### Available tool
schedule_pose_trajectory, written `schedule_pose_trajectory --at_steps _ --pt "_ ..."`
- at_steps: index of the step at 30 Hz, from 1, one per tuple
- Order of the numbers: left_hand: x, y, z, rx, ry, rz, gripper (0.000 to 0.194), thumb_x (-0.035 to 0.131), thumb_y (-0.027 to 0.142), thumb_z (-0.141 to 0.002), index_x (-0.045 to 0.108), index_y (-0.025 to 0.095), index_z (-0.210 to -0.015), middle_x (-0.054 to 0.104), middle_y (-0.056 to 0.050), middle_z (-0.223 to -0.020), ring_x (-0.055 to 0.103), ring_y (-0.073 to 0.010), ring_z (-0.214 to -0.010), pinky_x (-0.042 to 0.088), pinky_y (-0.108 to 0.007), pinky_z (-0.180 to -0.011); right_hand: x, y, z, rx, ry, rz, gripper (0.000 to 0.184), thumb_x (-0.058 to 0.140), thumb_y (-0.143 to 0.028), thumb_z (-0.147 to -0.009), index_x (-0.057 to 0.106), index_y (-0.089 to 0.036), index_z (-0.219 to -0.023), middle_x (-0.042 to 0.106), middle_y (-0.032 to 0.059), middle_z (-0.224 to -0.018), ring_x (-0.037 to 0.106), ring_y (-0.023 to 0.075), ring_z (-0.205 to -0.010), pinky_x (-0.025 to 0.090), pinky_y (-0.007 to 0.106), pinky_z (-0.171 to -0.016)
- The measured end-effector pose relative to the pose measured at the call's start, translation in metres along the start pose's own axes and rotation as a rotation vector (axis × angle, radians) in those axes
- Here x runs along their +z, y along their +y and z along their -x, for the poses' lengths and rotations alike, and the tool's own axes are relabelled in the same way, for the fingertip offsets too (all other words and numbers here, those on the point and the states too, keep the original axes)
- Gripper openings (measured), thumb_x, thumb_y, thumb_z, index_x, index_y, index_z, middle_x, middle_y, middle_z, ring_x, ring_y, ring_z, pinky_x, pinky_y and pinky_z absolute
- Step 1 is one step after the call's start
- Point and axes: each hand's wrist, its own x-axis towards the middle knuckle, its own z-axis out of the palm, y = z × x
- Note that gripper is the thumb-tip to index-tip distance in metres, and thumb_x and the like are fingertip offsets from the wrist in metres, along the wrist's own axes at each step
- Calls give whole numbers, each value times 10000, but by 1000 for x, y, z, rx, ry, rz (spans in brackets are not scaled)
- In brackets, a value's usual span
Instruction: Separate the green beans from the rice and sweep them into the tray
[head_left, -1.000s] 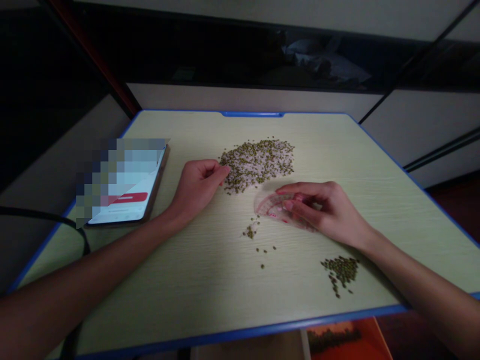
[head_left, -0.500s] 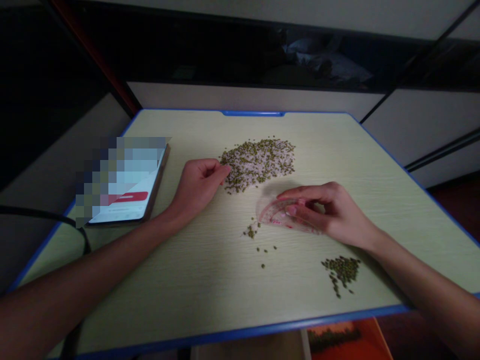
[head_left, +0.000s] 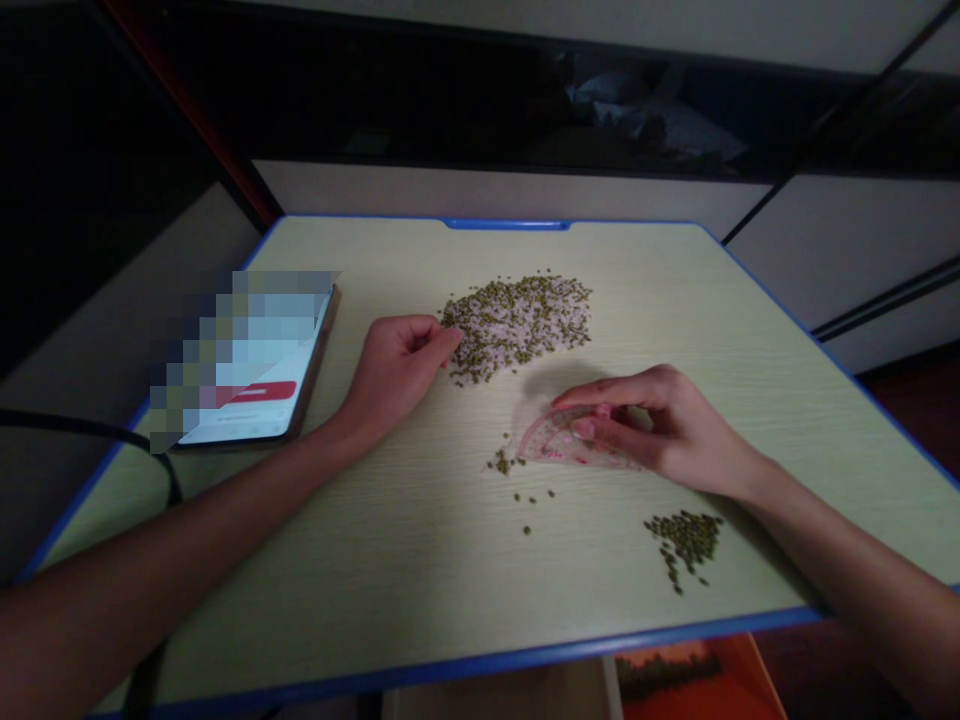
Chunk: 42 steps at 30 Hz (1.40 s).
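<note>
My right hand [head_left: 667, 425] pinches a clear protractor [head_left: 555, 440] with pink markings, held tilted over the table. Near its left tip lies a small cluster of green mung beans [head_left: 501, 462], with a few loose beans below. My left hand [head_left: 401, 365] rests closed at the left edge of a wide pile of mung beans mixed with pale grains [head_left: 517, 325]. Its thumb and finger are pressed together at the pile; whatever is between them is hidden. Below my right wrist sits a separate pile of mung beans [head_left: 691, 538].
A phone or tablet [head_left: 251, 410] with a lit, partly blurred screen lies on the left of the blue-edged table [head_left: 360, 590]. A black cable [head_left: 90, 425] runs past it. Beneath the front edge are an orange container [head_left: 690, 690] and a pale one beside it.
My right hand has drawn the protractor slightly down and toward me, closer to the small bean cluster. My left hand has stayed in place.
</note>
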Motion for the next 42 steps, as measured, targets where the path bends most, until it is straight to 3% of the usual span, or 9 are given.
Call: schedule_pose_trajectory --at_steps 9,22,32,35,42 --pt "0 -1 0 -2 1 6 336 533 186 -735 434 179 -414 340 84 -306 282 -49 -335 223 -221 -399 -2 0 1 -1 -28 12 245 542 -113 -785 715 -92 -958 600 12 -572 376 57 -428 252 193 -384" --pt "0 -1 -1 6 2 17 338 537 178 -733 434 178 -411 351 84 -311 283 -46 -332 211 -222 -386 2 -5 -1 -40 -56 -9 236 541 -121 -789 711 -66 -943 631 26 -622 348 49 -426 238 201 -373" --pt "0 0 0 -12 7 0 326 532 202 -726 428 185 -417 347 76 -320 286 -56 -346 214 -222 -388 6 -6 1 -96 -99 1 232 544 -179 -822 711 -97 -960 566 -1 -533 335 57 -422 246 206 -389" --pt "0 0 0 -13 4 -2 330 531 193 -728 425 185 -415 345 78 -316 284 -55 -341 216 -221 -388 9 -9 1 -79 -88 -10 240 540 -179 -816 712 -83 -951 566 7 -536 373 63 -434 271 200 -399" --pt "0 0 0 -3 0 -5 333 528 189 -730 429 186 -413 349 81 -315 290 -56 -341 227 -227 -398 5 -9 2 21 -35 9 276 526 -118 -757 720 -103 -952 498 -25 -492 299 53 -405 197 200 -369"
